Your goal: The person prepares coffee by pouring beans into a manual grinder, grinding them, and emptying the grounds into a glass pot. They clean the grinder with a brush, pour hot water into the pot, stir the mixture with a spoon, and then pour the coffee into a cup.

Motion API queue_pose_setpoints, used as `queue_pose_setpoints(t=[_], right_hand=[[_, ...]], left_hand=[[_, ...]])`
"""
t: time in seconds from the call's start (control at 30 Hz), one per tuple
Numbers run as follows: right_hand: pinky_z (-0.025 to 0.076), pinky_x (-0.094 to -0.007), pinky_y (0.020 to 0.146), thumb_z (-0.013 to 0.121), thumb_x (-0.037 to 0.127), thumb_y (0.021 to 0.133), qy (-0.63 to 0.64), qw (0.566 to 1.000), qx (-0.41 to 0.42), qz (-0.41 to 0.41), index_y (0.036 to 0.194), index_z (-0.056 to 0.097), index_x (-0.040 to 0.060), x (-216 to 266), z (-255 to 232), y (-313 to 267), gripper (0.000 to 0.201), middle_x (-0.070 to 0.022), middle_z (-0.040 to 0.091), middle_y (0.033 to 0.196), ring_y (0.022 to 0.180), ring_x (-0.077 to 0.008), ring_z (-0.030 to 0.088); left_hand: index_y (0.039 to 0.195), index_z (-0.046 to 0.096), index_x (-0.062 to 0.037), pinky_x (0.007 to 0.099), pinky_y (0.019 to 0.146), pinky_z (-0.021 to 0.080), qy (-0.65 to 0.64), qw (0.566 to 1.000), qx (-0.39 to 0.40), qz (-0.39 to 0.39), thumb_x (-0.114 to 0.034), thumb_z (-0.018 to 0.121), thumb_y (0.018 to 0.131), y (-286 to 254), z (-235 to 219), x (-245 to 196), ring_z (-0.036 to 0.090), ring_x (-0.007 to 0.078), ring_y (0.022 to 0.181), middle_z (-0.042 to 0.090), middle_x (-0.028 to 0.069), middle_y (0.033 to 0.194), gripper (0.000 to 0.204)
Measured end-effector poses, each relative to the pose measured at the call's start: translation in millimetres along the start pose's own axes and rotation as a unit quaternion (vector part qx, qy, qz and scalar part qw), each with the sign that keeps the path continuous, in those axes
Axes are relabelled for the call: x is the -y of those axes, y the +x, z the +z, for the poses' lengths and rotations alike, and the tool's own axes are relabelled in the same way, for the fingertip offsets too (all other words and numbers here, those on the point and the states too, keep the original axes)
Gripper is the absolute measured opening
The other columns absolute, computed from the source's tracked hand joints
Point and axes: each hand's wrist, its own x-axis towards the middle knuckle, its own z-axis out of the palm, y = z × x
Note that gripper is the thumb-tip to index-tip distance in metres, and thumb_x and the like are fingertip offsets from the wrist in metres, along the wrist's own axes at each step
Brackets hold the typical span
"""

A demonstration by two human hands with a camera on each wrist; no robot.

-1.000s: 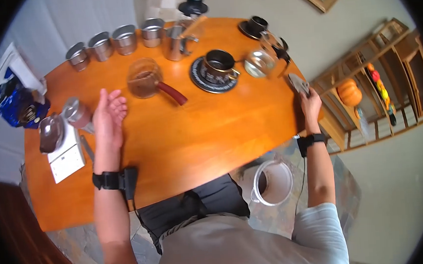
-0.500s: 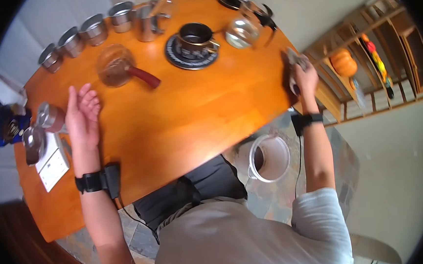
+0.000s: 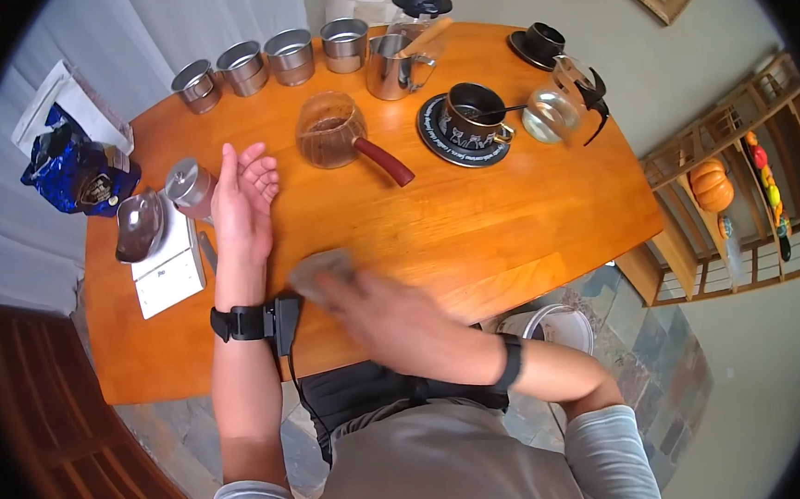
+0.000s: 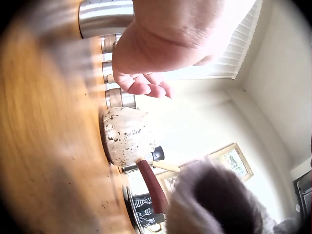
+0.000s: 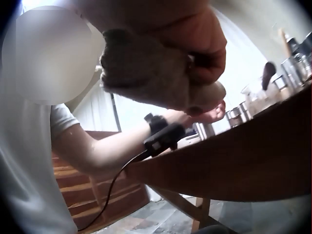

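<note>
A greyish cloth (image 3: 320, 272) is gripped by the right hand (image 3: 391, 324), blurred over the table's near part, just right of the left wrist. The right wrist view shows the fingers curled round the bunched cloth (image 5: 146, 73). Palm up, with fingers loosely bent and holding nothing, the left hand (image 3: 244, 205) lies between a metal-lidded jar (image 3: 192, 187) and a glass pot (image 3: 331, 132) with a red handle (image 3: 383, 162). In the left wrist view, brown specks dot the glass pot (image 4: 127, 136).
Metal cups (image 3: 290, 58) and a pitcher (image 3: 391, 69) line the back. A black cup (image 3: 473, 119) on its saucer and a glass carafe (image 3: 550, 117) stand right of centre. At left are a white scale (image 3: 169, 282), a dark glass dish (image 3: 139, 225) and a blue bag (image 3: 79, 174).
The right hand has swept the cloth from the table's right edge across to the left forearm. The left hand keeps its pose, while the head view has shifted.
</note>
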Motion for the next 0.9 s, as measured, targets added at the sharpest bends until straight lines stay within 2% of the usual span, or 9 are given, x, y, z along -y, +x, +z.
queue_pose_setpoints(t=[0.03,0.1,0.23,0.37,0.5,0.63,0.7,0.77,0.9], right_hand=[[0.052,-0.0419,0.077,0.064,0.006,0.076,-0.003,1.0,-0.005,0.004,0.126,0.051,-0.0013,1.0,19.0,9.5,0.051,-0.0181,0.058,0.1,0.088,-0.0338,0.063],[0.052,-0.0399,0.073,0.061,0.009,0.075,-0.142,0.983,-0.054,-0.101,0.126,0.051,-0.0027,-9.9,53.9,19.4,0.053,-0.0141,0.055,0.093,0.081,-0.0289,0.06],[0.051,-0.0387,0.06,0.061,0.011,0.081,-0.164,0.978,-0.072,-0.103,0.126,0.049,-0.0016,-32.0,35.3,-0.1,0.048,-0.0139,0.056,0.087,0.073,-0.0285,0.062],[0.053,-0.0415,0.059,0.06,0.007,0.081,-0.182,0.975,-0.118,0.048,0.122,0.054,-0.0035,-80.0,-15.1,-42.8,0.042,-0.0173,0.059,0.091,0.07,-0.0329,0.063],[0.056,-0.0436,0.063,0.056,0.008,0.086,-0.301,0.911,-0.153,0.236,0.115,0.058,-0.0039,-136.9,-61.7,-111.4,0.032,-0.0282,0.062,0.101,0.075,-0.0376,0.067],[0.055,-0.0462,0.064,0.054,0.013,0.089,-0.363,0.842,-0.109,0.385,0.099,0.062,-0.0026,-169.1,-120.4,-155.7,0.02,-0.0268,0.063,0.088,0.073,-0.0408,0.065],[0.054,-0.0472,0.063,0.055,0.011,0.088,-0.375,0.845,-0.18,0.336,0.098,0.063,-0.0027,-140.2,-123.9,-137.5,0.019,-0.0262,0.064,0.089,0.073,-0.0414,0.065],[0.054,-0.0466,0.061,0.058,0.009,0.085,-0.29,0.908,-0.215,0.214,0.099,0.062,-0.003,-102.7,-108.8,-99.7,0.019,-0.0267,0.063,0.089,0.072,-0.0418,0.064],[0.054,-0.0438,0.064,0.06,0.011,0.084,-0.155,0.984,-0.085,0.006,0.108,0.059,-0.0012,-64.2,-34.5,-34.4,0.027,-0.0199,0.062,0.094,0.076,-0.0367,0.065]], left_hand=[[0.105,0.061,-0.0019,0.0228,0.068,0.045,0.004,1.0,-0.006,0.001,-0.043,0.047,0.101,-0.1,0.2,0.3,0.058,0.0109,0.073,0.064,0.0034,0.082,0.043],[0.105,0.061,-0.0018,0.023,0.068,0.045,0.018,1.0,0.003,0.006,-0.043,0.046,0.101,-3.2,3.7,0.1,0.058,0.0108,0.073,0.064,0.0033,0.082,0.044],[0.106,0.06,-0.0018,0.0231,0.068,0.045,0.032,0.999,0.023,0.006,-0.044,0.045,0.101,-7.2,11.0,2.2,0.057,0.0103,0.073,0.063,0.0029,0.082,0.045],[0.106,0.061,-0.0021,0.0231,0.069,0.044,0.036,0.999,0.016,0.003,-0.045,0.045,0.101,-9.0,13.1,4.5,0.057,0.0101,0.074,0.063,0.0029,0.082,0.046],[0.106,0.061,-0.0024,0.0225,0.068,0.043,0.037,0.999,0.007,0.003,-0.045,0.045,0.101,-8.2,12.7,4.0,0.056,0.0098,0.074,0.063,0.0027,0.082,0.046],[0.106,0.06,-0.0023,0.0218,0.068,0.043,0.044,0.999,0.015,0.008,-0.045,0.044,0.101,-9.8,14.9,3.6,0.055,0.0096,0.073,0.063,0.0022,0.082,0.046],[0.105,0.06,-0.0031,0.0213,0.067,0.044,0.036,0.999,0.018,0.008,-0.043,0.043,0.102,-9.5,15.0,3.3,0.057,0.0093,0.072,0.063,0.0017,0.081,0.043],[0.104,0.06,-0.0039,0.0207,0.066,0.045,0.038,0.999,0.021,0.007,-0.041,0.042,0.103,-10.0,16.4,2.4,0.058,0.009,0.072,0.062,0.0012,0.079,0.041],[0.105,0.059,-0.0024,0.0221,0.068,0.043,0.054,0.998,0.0,0.012,-0.045,0.044,0.101,-9.7,14.6,0.6,0.055,0.0097,0.072,0.063,0.0029,0.082,0.046]])
